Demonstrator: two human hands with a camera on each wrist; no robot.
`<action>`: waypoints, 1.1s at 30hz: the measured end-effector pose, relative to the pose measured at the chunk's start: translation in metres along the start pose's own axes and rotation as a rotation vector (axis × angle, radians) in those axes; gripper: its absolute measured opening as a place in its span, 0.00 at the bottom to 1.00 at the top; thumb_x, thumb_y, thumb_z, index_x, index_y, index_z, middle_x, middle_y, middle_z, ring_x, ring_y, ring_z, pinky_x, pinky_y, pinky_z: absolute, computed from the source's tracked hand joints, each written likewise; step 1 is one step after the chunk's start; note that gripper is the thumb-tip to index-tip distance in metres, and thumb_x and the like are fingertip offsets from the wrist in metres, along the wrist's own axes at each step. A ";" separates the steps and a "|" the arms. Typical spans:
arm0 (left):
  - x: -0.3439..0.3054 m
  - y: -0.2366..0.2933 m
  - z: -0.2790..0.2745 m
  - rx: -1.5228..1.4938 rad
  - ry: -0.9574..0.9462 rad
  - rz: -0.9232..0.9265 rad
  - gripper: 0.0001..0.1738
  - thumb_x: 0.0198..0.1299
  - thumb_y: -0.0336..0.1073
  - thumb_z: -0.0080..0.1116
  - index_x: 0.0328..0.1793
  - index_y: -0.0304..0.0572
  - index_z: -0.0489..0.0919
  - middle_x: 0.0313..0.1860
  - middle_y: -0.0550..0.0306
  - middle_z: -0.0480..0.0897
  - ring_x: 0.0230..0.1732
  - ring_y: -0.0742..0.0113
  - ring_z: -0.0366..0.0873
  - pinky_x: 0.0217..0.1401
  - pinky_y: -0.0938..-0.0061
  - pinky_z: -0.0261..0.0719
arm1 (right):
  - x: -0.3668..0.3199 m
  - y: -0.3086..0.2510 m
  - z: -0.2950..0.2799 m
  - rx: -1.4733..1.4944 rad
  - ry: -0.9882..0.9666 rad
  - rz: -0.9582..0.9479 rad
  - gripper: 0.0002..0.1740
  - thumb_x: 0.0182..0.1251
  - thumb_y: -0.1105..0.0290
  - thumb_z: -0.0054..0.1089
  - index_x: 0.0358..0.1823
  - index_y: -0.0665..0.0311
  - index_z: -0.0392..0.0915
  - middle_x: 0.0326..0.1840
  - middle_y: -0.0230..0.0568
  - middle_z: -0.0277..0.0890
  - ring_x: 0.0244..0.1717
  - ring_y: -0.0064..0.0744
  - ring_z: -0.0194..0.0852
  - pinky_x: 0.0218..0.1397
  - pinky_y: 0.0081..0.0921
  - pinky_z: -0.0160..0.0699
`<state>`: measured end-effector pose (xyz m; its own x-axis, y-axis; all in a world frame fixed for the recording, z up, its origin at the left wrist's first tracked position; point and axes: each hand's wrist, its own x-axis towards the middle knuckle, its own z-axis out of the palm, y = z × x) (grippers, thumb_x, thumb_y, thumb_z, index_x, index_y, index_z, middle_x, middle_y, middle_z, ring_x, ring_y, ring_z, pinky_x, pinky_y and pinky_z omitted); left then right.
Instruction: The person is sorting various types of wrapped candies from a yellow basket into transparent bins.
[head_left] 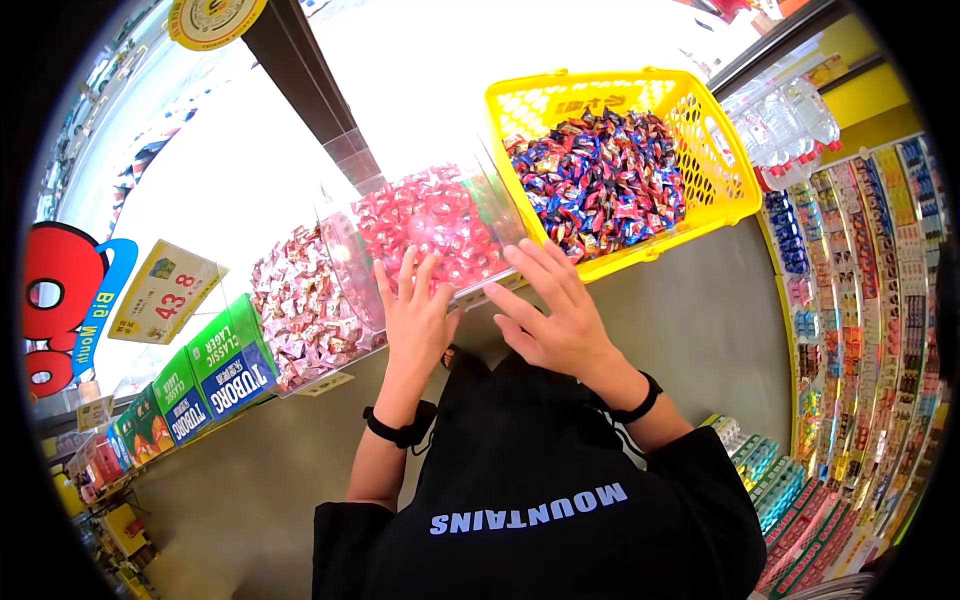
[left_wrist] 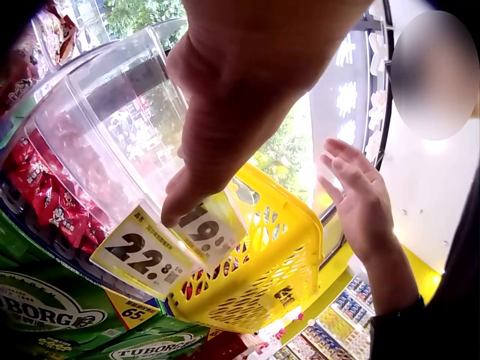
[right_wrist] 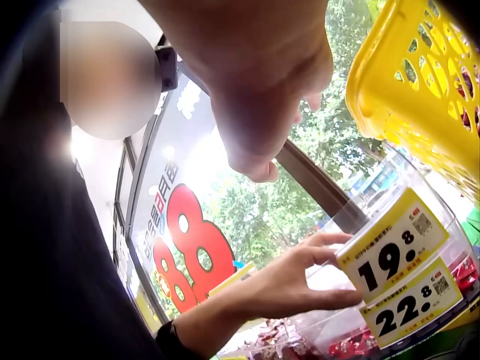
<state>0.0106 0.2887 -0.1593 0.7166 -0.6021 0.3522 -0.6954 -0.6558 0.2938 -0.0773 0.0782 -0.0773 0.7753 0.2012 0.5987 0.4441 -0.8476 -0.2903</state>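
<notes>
A clear plastic bin (left_wrist: 96, 94) holds red-and-pink wrapped candies (head_left: 430, 215), seen in the middle of the head view. My left hand (head_left: 418, 318) reaches over its front edge with fingers spread. In the right wrist view, its thumb and fingertips lie right at the left side of a 19.8 price card (right_wrist: 391, 253). My right hand (head_left: 552, 312) has its fingers loosely extended where the bin meets a yellow basket (head_left: 608, 268). Nothing is held in it. A second price card, marked 22.8 (right_wrist: 412, 309), hangs below the first.
Blue, red and dark wrapped candies (head_left: 600, 180) fill the basket. Left of the bin lie pale pink wrapped candies (head_left: 305, 300). Tuborg beer boxes (head_left: 232, 355) line the shelf further left. A window stands behind, and stocked shelves (head_left: 860, 290) rise at the right.
</notes>
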 end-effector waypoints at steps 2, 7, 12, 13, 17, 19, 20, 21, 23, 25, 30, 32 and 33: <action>0.003 0.002 0.004 0.039 -0.039 -0.021 0.17 0.47 0.39 0.84 0.41 0.49 0.87 0.71 0.56 0.78 0.87 0.45 0.63 0.92 0.25 0.42 | -0.003 0.010 -0.020 -0.022 0.058 0.025 0.29 0.59 0.74 0.75 0.65 0.57 0.86 0.81 0.52 0.72 0.82 0.57 0.70 0.87 0.62 0.64; 0.005 0.011 0.005 0.066 -0.041 -0.055 0.17 0.43 0.37 0.84 0.37 0.48 0.86 0.65 0.58 0.80 0.84 0.47 0.66 0.93 0.27 0.44 | -0.010 0.056 -0.064 -0.052 0.089 0.055 0.26 0.59 0.75 0.76 0.62 0.57 0.88 0.79 0.52 0.74 0.81 0.57 0.72 0.86 0.66 0.62; 0.005 0.038 -0.007 0.085 -0.191 -0.196 0.17 0.40 0.34 0.84 0.35 0.49 0.84 0.64 0.57 0.80 0.83 0.47 0.67 0.93 0.31 0.44 | -0.018 0.112 -0.106 -0.028 0.015 0.055 0.25 0.59 0.75 0.76 0.60 0.58 0.87 0.78 0.51 0.75 0.80 0.55 0.72 0.86 0.67 0.61; 0.007 0.047 -0.011 0.093 -0.238 -0.236 0.18 0.40 0.34 0.84 0.37 0.50 0.84 0.66 0.56 0.80 0.84 0.47 0.67 0.93 0.31 0.45 | -0.020 0.122 -0.114 -0.020 -0.012 0.061 0.25 0.59 0.74 0.76 0.60 0.58 0.87 0.78 0.51 0.75 0.80 0.55 0.72 0.86 0.67 0.60; 0.028 0.082 -0.048 0.136 -0.292 -0.366 0.23 0.46 0.31 0.80 0.51 0.52 0.87 0.75 0.51 0.78 0.85 0.42 0.64 0.92 0.37 0.52 | -0.025 0.165 -0.140 0.030 -0.055 0.047 0.24 0.60 0.74 0.76 0.60 0.58 0.87 0.78 0.50 0.75 0.80 0.54 0.73 0.87 0.68 0.58; 0.038 0.092 -0.059 0.191 -0.152 -0.402 0.22 0.51 0.29 0.77 0.55 0.51 0.88 0.76 0.50 0.78 0.85 0.40 0.65 0.91 0.38 0.55 | -0.028 0.186 -0.150 0.036 -0.075 0.049 0.23 0.61 0.74 0.76 0.60 0.58 0.87 0.78 0.50 0.76 0.79 0.54 0.73 0.87 0.68 0.58; 0.046 0.100 -0.060 0.278 -0.029 -0.418 0.23 0.53 0.29 0.75 0.57 0.50 0.88 0.77 0.49 0.78 0.85 0.40 0.66 0.90 0.39 0.56 | -0.029 0.195 -0.155 0.034 -0.086 0.049 0.23 0.61 0.74 0.76 0.60 0.58 0.87 0.77 0.50 0.76 0.79 0.54 0.73 0.87 0.68 0.58; 0.053 0.107 -0.061 0.365 0.094 -0.435 0.23 0.55 0.29 0.74 0.59 0.50 0.88 0.78 0.49 0.77 0.85 0.39 0.66 0.90 0.40 0.58 | -0.030 0.204 -0.159 0.034 -0.099 0.048 0.23 0.61 0.73 0.76 0.60 0.58 0.87 0.77 0.50 0.76 0.79 0.54 0.73 0.87 0.68 0.58; 0.070 0.124 -0.060 0.392 0.259 -0.415 0.24 0.57 0.31 0.72 0.62 0.50 0.88 0.79 0.47 0.77 0.85 0.39 0.67 0.89 0.40 0.60 | -0.030 0.217 -0.165 0.028 -0.125 0.042 0.24 0.61 0.73 0.76 0.61 0.56 0.87 0.77 0.49 0.76 0.79 0.53 0.73 0.86 0.67 0.59; 0.094 0.148 -0.049 0.272 0.351 -0.341 0.25 0.59 0.33 0.73 0.64 0.49 0.87 0.79 0.46 0.78 0.84 0.39 0.68 0.88 0.39 0.60 | -0.027 0.227 -0.173 0.017 -0.152 0.039 0.25 0.62 0.72 0.76 0.62 0.55 0.86 0.77 0.49 0.76 0.78 0.53 0.73 0.86 0.67 0.59; 0.136 0.171 -0.022 0.132 0.158 -0.218 0.28 0.62 0.39 0.75 0.69 0.50 0.85 0.83 0.45 0.73 0.88 0.37 0.62 0.90 0.39 0.56 | -0.010 0.249 -0.194 0.132 -0.295 -0.049 0.27 0.61 0.69 0.78 0.63 0.53 0.85 0.75 0.45 0.76 0.76 0.52 0.75 0.85 0.64 0.62; 0.144 0.167 -0.012 0.097 0.091 -0.193 0.29 0.62 0.42 0.76 0.71 0.52 0.85 0.84 0.45 0.71 0.89 0.37 0.60 0.91 0.38 0.53 | 0.006 0.254 -0.203 0.107 -0.343 -0.101 0.25 0.61 0.68 0.78 0.61 0.53 0.85 0.75 0.46 0.76 0.76 0.52 0.75 0.86 0.63 0.62; 0.147 0.164 -0.007 0.092 0.089 -0.191 0.29 0.61 0.43 0.77 0.70 0.53 0.85 0.84 0.45 0.71 0.89 0.37 0.59 0.91 0.37 0.52 | 0.017 0.256 -0.207 0.093 -0.369 -0.128 0.24 0.62 0.68 0.78 0.60 0.54 0.85 0.74 0.46 0.76 0.76 0.52 0.75 0.86 0.62 0.61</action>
<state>0.0017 0.0961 -0.0527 0.8243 -0.4231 0.3762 -0.5368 -0.7953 0.2816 -0.0436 -0.2370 0.0133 0.8129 0.4795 0.3306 0.5732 -0.7594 -0.3077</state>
